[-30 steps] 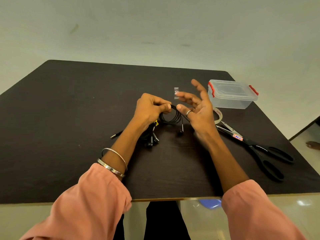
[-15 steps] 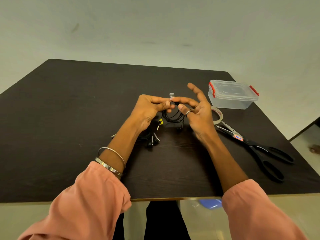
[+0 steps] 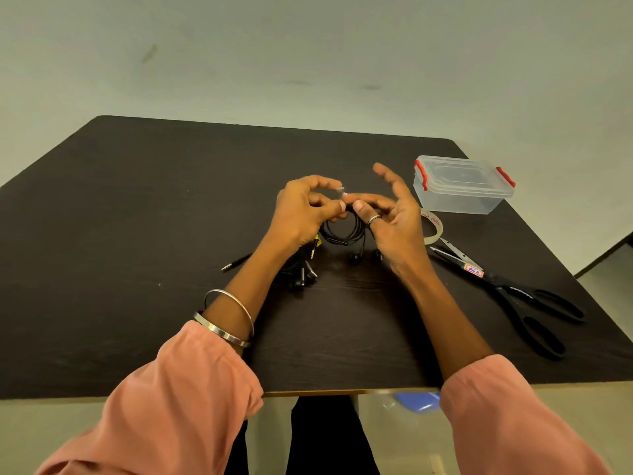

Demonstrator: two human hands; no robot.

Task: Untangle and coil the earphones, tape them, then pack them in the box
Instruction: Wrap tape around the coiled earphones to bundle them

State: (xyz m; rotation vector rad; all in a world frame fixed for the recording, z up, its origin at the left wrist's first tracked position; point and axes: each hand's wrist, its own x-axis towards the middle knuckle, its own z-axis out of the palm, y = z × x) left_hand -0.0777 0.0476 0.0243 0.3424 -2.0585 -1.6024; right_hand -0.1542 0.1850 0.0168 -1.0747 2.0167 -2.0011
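A black earphone coil (image 3: pixel 342 231) hangs just above the dark table (image 3: pixel 137 234), pinched at its top by my left hand (image 3: pixel 305 214). My right hand (image 3: pixel 390 217) meets it there, fingertips on a small clear tape piece (image 3: pixel 340 191) at the top of the coil, its other fingers spread. Earbuds dangle below the coil. Another black earphone bundle (image 3: pixel 301 275) lies on the table under my left wrist, its jack (image 3: pixel 227 267) sticking out to the left.
A clear plastic box (image 3: pixel 462 186) with red clips, lid on, stands at the back right. A tape roll (image 3: pixel 433 228) lies beside my right hand. Black scissors (image 3: pixel 513 296) lie along the right side of the table.
My right hand brought the tape piece from the air down onto the top of the coil, and both hands' fingertips now meet there. My left hand's fingers have lifted slightly.
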